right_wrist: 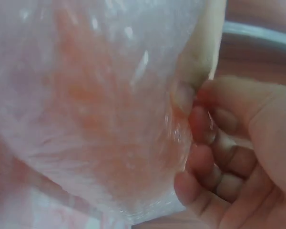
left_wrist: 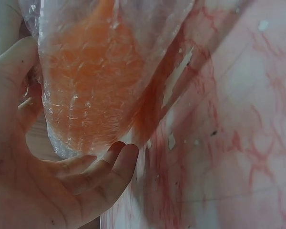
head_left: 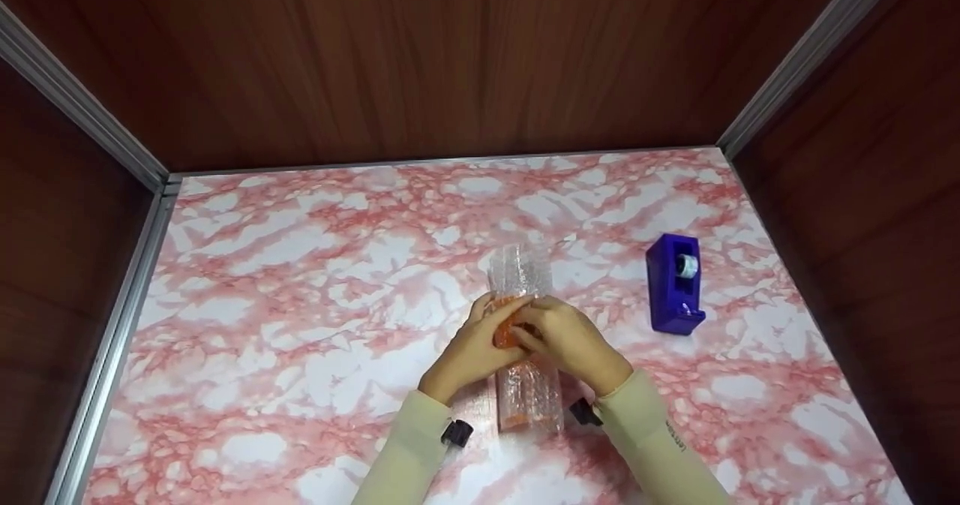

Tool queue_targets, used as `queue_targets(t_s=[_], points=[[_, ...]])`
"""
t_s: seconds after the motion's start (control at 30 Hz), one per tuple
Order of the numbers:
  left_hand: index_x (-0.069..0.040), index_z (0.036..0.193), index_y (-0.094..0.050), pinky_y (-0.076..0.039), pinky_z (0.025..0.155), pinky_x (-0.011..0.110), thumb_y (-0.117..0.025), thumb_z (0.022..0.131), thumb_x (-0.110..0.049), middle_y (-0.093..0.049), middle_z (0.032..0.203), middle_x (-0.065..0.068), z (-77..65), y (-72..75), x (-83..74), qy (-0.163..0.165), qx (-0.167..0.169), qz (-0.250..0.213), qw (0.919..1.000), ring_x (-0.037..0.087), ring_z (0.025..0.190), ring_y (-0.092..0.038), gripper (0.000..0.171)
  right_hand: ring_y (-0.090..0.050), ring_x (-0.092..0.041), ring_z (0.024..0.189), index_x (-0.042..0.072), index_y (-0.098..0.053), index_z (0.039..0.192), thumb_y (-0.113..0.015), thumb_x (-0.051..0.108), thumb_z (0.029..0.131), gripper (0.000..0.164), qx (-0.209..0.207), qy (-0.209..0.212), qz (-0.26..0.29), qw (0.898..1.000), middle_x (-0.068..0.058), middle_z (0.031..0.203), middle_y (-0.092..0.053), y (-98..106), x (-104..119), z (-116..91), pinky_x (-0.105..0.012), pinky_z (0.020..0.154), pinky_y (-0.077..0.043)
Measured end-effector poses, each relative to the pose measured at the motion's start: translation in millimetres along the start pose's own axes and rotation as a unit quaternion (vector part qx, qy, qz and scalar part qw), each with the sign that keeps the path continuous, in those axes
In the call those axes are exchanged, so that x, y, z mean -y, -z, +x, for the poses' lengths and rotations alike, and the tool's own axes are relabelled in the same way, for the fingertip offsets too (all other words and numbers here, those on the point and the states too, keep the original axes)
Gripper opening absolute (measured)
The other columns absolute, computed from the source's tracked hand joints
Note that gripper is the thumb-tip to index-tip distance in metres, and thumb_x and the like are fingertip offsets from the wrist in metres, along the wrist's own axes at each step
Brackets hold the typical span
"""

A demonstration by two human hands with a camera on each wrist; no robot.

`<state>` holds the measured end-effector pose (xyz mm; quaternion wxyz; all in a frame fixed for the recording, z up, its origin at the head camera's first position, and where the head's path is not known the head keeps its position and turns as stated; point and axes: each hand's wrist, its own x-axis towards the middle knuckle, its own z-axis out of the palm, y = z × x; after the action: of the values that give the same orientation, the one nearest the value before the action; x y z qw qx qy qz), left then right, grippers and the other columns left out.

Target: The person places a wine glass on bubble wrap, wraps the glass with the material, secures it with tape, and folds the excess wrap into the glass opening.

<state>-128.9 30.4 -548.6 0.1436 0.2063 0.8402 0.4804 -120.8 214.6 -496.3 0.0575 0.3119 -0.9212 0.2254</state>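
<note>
An orange object [left_wrist: 93,71] lies inside clear bubble wrap [head_left: 523,265], a long bundle lengthwise on the table. Its exact kind is blurred by the wrap. My left hand [head_left: 476,349] holds the bundle's left side near the middle, thumb across the top and fingers curved around the side. From the right, my right hand [head_left: 576,338] pinches the wrap with curled fingers [right_wrist: 200,164], close against the left thumb. Orange shows between the two hands and again near the bundle's near end.
A purple-blue tape dispenser [head_left: 673,284] with a roll of clear tape stands to the right of the bundle. The table [head_left: 300,287] has a red-and-white marbled top. Dark wood panels [head_left: 450,62] with metal edge strips enclose the back and sides.
</note>
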Motion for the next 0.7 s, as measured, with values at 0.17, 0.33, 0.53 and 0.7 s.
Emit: queue_targets(t_s=[0.17, 0.33, 0.53, 0.7], points=[[-0.039, 0.153, -0.040, -0.047, 0.097, 0.051, -0.078, 0.085, -0.038, -0.016, 0.161, 0.021, 0.3, -0.5, -1.9, -0.013, -0.004, 0.012, 0.9998, 0.043, 0.121, -0.055, 0.079, -0.059, -0.022, 0.078, 0.010, -0.075, 0.087, -0.082, 0.014, 0.083, 0.009, -0.036, 0.027, -0.105, 0.993, -0.005, 0.088, -0.069, -3.0, 9.5, 2.0, -0.033, 0.065, -0.055], [-0.039, 0.153, -0.040, -0.047, 0.098, 0.052, -0.077, 0.085, -0.043, -0.018, 0.160, 0.024, 0.8, -1.5, -0.6, -0.016, -0.005, 0.021, 0.9997, 0.044, 0.122, -0.054, 0.078, -0.057, -0.023, 0.075, 0.012, -0.075, 0.086, -0.086, 0.022, 0.079, 0.016, -0.061, 0.056, -0.153, 0.985, -0.004, 0.087, -0.070, -7.7, 5.6, 2.6, -0.036, 0.068, -0.053], [-0.040, 0.153, -0.040, -0.046, 0.099, 0.052, -0.076, 0.085, -0.047, -0.017, 0.161, 0.022, 1.1, -1.8, 0.9, -0.009, -0.004, 0.020, 0.9998, 0.044, 0.124, -0.052, 0.077, -0.054, -0.020, 0.072, 0.013, -0.075, 0.088, -0.086, 0.022, 0.078, 0.018, -0.083, 0.083, -0.152, 0.981, -0.001, 0.085, -0.069, -10.5, -3.1, 1.9, -0.035, 0.065, -0.049], [-0.032, 0.152, -0.045, -0.043, 0.102, 0.052, -0.075, 0.086, -0.046, -0.016, 0.161, 0.021, 0.0, -0.6, -0.6, -0.003, 0.001, 0.010, 0.9999, 0.043, 0.127, -0.050, 0.074, -0.055, -0.020, 0.069, 0.009, -0.063, 0.093, -0.086, 0.021, 0.080, 0.029, -0.071, 0.054, -0.128, 0.988, -0.001, 0.080, -0.065, -8.1, -9.8, 2.6, -0.034, 0.061, -0.048]])
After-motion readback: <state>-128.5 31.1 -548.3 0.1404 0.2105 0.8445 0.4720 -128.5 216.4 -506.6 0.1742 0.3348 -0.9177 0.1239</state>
